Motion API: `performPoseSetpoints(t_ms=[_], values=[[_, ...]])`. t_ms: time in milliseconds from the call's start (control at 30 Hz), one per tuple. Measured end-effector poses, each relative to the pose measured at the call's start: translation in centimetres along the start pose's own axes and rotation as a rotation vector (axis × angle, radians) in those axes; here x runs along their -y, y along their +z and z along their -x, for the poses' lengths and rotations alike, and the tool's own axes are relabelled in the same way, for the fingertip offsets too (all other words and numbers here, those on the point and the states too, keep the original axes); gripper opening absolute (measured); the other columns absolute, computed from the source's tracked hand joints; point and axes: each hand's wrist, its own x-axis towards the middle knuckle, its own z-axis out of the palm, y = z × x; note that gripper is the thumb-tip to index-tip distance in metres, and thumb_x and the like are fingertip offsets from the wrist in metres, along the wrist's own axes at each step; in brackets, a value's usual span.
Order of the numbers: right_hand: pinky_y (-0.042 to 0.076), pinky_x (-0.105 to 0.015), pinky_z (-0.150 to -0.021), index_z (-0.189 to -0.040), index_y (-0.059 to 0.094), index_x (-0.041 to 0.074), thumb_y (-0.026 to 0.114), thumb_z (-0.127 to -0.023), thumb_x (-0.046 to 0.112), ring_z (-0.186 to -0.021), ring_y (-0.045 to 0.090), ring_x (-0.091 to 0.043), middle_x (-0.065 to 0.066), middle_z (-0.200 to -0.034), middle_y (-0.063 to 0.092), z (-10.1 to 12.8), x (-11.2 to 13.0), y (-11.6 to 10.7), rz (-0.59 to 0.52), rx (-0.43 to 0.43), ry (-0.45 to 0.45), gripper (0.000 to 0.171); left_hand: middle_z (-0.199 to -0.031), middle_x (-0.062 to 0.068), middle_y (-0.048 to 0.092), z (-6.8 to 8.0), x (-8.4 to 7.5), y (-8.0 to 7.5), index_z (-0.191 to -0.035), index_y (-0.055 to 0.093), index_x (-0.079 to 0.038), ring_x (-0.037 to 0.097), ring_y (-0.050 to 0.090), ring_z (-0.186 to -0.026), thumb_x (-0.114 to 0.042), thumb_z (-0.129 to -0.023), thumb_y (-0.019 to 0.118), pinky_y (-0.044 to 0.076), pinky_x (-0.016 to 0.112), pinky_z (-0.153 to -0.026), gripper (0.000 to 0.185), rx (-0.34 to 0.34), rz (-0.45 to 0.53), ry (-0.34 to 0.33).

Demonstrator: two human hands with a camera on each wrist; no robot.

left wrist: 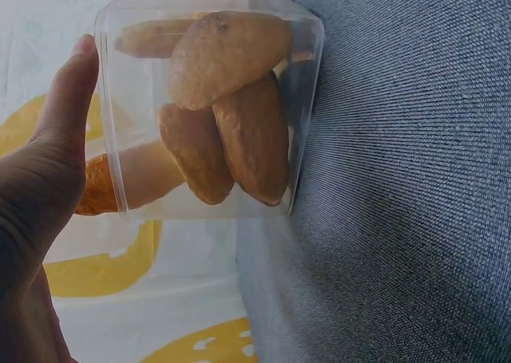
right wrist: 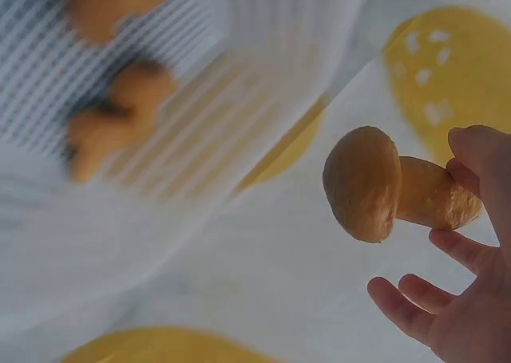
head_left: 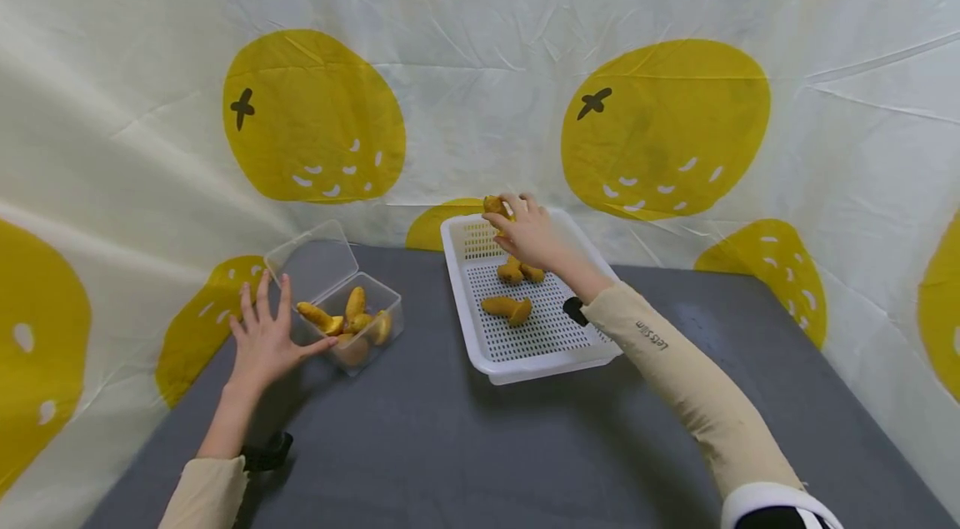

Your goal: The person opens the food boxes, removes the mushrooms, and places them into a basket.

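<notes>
Head view, left to right: the left hand (head_left: pixel 264 337) rests with fingers spread and straight against a clear plastic container (head_left: pixel 365 321) of tan mushroom-shaped pieces, its lid open behind, while the right hand (head_left: pixel 528 231) lifts one toy mushroom (head_left: pixel 493 205) over the far rim of a white perforated tray (head_left: pixel 491 362) on the grey tablecloth (head_left: pixel 465 446). Left wrist view adds the thumb (left wrist: pixel 68 92) lying flat on the container's wall. Right wrist view alone shows the mushroom's rounded golden-brown cap and paler stem, pinched at the stem by the fingertips (right wrist: pixel 471 151), with the tray blurred below.
</notes>
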Motion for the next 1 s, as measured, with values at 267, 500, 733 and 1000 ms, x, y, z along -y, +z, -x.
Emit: performPoseSetpoints(t_ms=[267, 500, 733, 1000], values=[[0.043, -0.054, -0.086, -0.138, 0.033, 0.014, 0.046, -0.093, 0.027, -0.123, 0.028, -0.046, -0.019, -0.143, 0.023, 0.3, -2.9, 0.9, -0.016, 0.219, 0.193, 0.049, -0.149, 0.013, -0.018, -0.1, 0.3, -0.2, -0.144, -0.008, -0.017, 0.046, -0.011, -0.133, -0.062, -0.057, 0.072, 0.011, 0.076, -0.087, 0.126, 0.006, -0.008, -0.008], [0.043, -0.047, -0.09, -0.134, 0.04, 0.011, 0.046, -0.092, 0.027, -0.122, 0.034, -0.037, -0.015, -0.138, 0.035, -2.5, 3.1, 0.2, -0.168, 0.191, 0.048, 0.045, -0.149, 0.012, -0.017, -0.2, 0.0, 0.2, -0.144, -0.007, -0.017, 0.048, -0.007, -0.132, -0.061, -0.057, 0.073, 0.011, 0.075, -0.089, 0.126, 0.009, 0.001, -0.012], [0.046, -0.037, -0.085, -0.127, 0.048, 0.014, 0.05, -0.09, 0.032, -0.115, 0.042, -0.026, -0.006, -0.127, 0.047, -6.1, 11.8, 1.4, -0.165, 0.185, -0.173, 0.041, -0.15, 0.011, -0.015, -0.5, -0.4, 0.6, -0.145, -0.006, -0.017, 0.048, -0.006, -0.132, -0.061, -0.056, 0.073, 0.011, 0.074, -0.09, 0.127, 0.001, 0.006, -0.012], [0.045, -0.033, -0.089, -0.135, 0.037, 0.027, 0.039, -0.092, 0.043, -0.117, 0.043, -0.018, 0.004, -0.129, 0.048, -8.2, 20.0, 5.1, -0.099, 0.284, -0.23, 0.046, -0.15, 0.013, -0.01, -0.3, 0.2, 0.6, -0.145, -0.005, -0.016, 0.05, 0.0, -0.131, -0.06, -0.054, 0.074, 0.013, 0.074, -0.089, 0.128, -0.031, -0.024, -0.007]])
